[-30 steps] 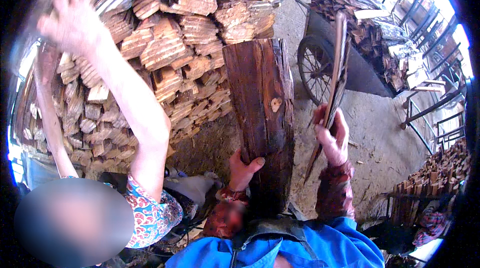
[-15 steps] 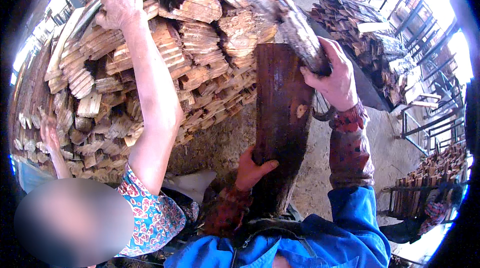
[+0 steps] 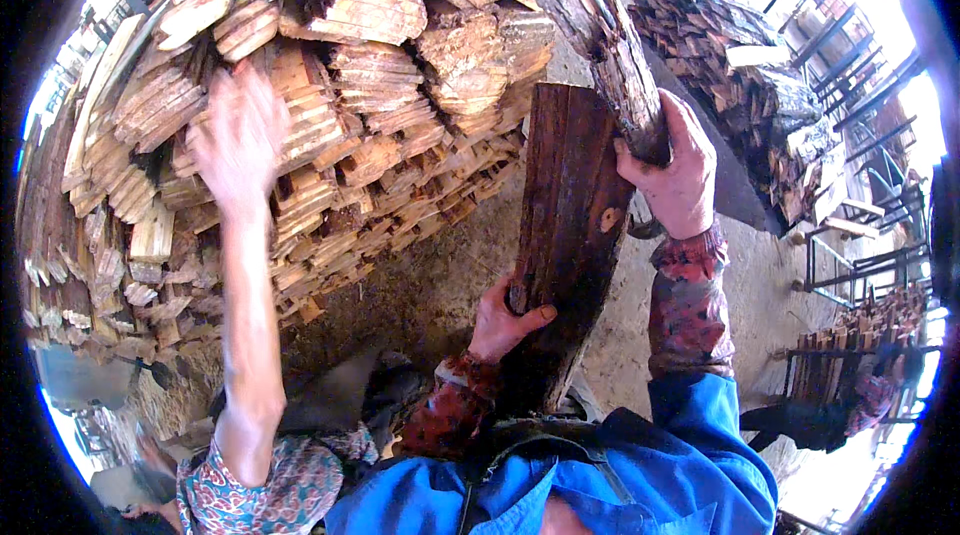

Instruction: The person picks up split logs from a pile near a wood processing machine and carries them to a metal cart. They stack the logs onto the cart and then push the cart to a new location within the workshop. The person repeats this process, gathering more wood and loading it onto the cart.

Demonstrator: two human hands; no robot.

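An outdoor yard with pale dirt ground [image 3: 430, 275] is filled with a tall stack of split pale firewood pieces [image 3: 330, 85], and a second heap of dark wood scraps [image 3: 730, 65] lies beyond to the right near metal frames [image 3: 850, 245]. In the middle stands a dark reddish-brown wooden slab with a knot [image 3: 570, 225], upright and slightly tilted, its lower end close to the person's blue jacket. The left hand [image 3: 505, 320] grips the slab's left edge low down, fingers wrapped around it with the thumb across the front. The right hand [image 3: 675, 170] is closed around a rough, bark-covered grey log [image 3: 590, 25] that rises up and left from the slab's top edge. At left, another person's bare arm [image 3: 245, 265] in a patterned sleeve reaches up to the firewood stack, its hand blurred.
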